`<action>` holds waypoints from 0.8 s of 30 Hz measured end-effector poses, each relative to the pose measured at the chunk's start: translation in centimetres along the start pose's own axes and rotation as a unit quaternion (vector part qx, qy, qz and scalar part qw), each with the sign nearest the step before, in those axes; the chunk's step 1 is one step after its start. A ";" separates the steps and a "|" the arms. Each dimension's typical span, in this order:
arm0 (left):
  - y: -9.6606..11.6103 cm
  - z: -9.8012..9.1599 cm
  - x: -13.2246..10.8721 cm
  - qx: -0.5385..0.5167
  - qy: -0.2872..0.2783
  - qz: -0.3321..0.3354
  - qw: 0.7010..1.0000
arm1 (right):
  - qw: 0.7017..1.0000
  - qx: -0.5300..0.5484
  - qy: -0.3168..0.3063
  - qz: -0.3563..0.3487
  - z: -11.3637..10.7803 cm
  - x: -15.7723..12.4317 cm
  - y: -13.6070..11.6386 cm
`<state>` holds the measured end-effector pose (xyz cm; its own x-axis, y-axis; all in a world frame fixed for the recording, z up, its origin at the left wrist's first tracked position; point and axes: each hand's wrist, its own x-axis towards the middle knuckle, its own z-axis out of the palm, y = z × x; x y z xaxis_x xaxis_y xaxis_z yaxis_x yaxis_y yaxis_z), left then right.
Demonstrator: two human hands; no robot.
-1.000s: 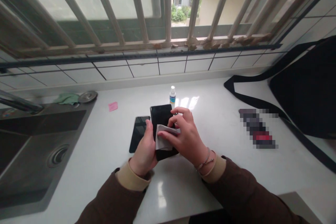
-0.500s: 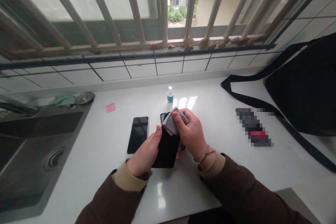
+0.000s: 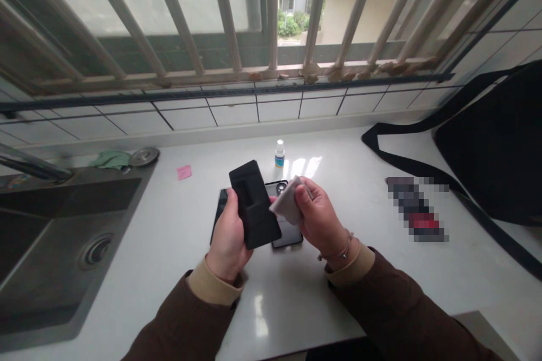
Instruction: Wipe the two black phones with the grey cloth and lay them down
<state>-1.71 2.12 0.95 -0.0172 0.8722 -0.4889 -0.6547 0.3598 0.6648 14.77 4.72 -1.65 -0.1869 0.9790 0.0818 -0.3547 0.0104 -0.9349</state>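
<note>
My left hand (image 3: 228,234) grips a flat black phone-sized slab (image 3: 254,204), tilted up above the white counter (image 3: 364,271). My right hand (image 3: 319,217) pinches a crumpled grey cloth (image 3: 287,207) right beside the slab's right edge. Under them lie two phones: one (image 3: 219,208) mostly hidden behind my left hand, and another (image 3: 284,230) with its camera end showing between my hands. A small white dropper bottle (image 3: 279,153) stands just behind.
A steel sink (image 3: 55,242) with a tap (image 3: 29,163) fills the left. A pink slip (image 3: 183,172), green cloth (image 3: 110,159) and metal lid (image 3: 144,156) lie near it. A black bag with strap (image 3: 495,152) sits right, a blurred item (image 3: 417,208) before it. A barred window (image 3: 271,17) stands behind.
My left hand has lifted the black slab and swung its top leftward. My right hand drew the grey cloth off its face, uncovering the phone beneath.
</note>
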 end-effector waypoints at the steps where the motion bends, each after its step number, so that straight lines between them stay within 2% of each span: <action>1: -0.1 0.0 0.1 0.001 0.015 0.011 1.000 | 0.998 -0.003 -0.056 -0.012 0.0 -0.1 -0.1; 4: -0.2 0.3 0.0 0.013 0.013 0.064 0.998 | 0.979 -0.059 -0.175 -0.083 0.2 -0.3 -0.9; 7: -0.3 0.4 -0.4 0.064 -0.005 0.145 0.987 | 0.966 -0.107 -0.196 -0.130 0.4 -0.2 -1.8; 10: -0.5 0.1 -0.6 0.118 -0.032 0.194 0.973 | 0.962 -0.093 -0.213 -0.142 0.7 -0.2 -2.1; 14: -1.4 -0.8 -0.6 0.072 -0.119 0.153 0.978 | 0.954 -0.018 -0.279 -0.109 1.3 -0.5 -1.6; 16: -1.7 -1.1 -0.5 0.016 -0.132 0.126 0.983 | 0.942 0.011 -0.321 -0.095 1.6 -0.6 -1.2; 18: -1.9 -1.2 -0.5 -0.029 -0.126 0.083 0.988 | 0.937 0.006 -0.333 -0.107 1.8 -0.6 -1.0; 21: -1.8 -0.9 -0.5 -0.073 -0.104 0.002 0.992 | 0.939 -0.086 -0.293 -0.161 1.7 -0.5 -0.8; 24: -1.7 -0.3 -0.4 -0.107 -0.100 -0.027 0.989 | 0.913 -0.220 -0.255 -0.231 1.4 -0.5 -0.4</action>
<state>-0.83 1.06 -0.15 0.1578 0.9098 -0.3838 -0.7958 0.3473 0.4960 13.70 3.98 -0.81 -0.5518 0.6288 0.5479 -0.1224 0.5888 -0.7990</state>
